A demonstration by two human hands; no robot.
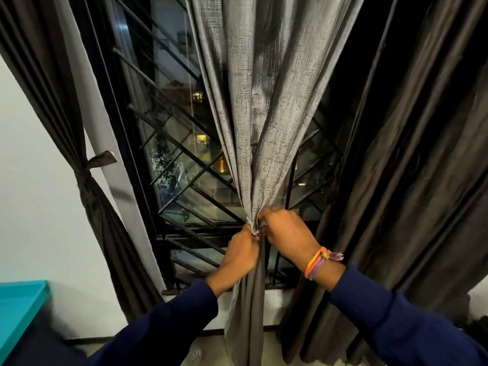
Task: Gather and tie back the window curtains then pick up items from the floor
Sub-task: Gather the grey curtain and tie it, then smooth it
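Observation:
A grey textured curtain (266, 107) hangs in the middle of the window, bunched to a narrow waist. My left hand (241, 253) grips the bunch from the left, just below the waist. My right hand (286, 231) grips it from the right, fingers curled at the gathered point, where a thin strip of fabric seems to wrap the bunch. Below my hands the curtain falls in a dark grey column (249, 313) to the floor. A dark brown curtain (87, 180) at the left is knotted back with a tie.
A loose dark brown curtain (412, 180) hangs at the right, close to my right arm. Black window bars (184, 159) stand behind the curtains. A teal surface (18, 305) shows at the lower left. White wall lies below the sill.

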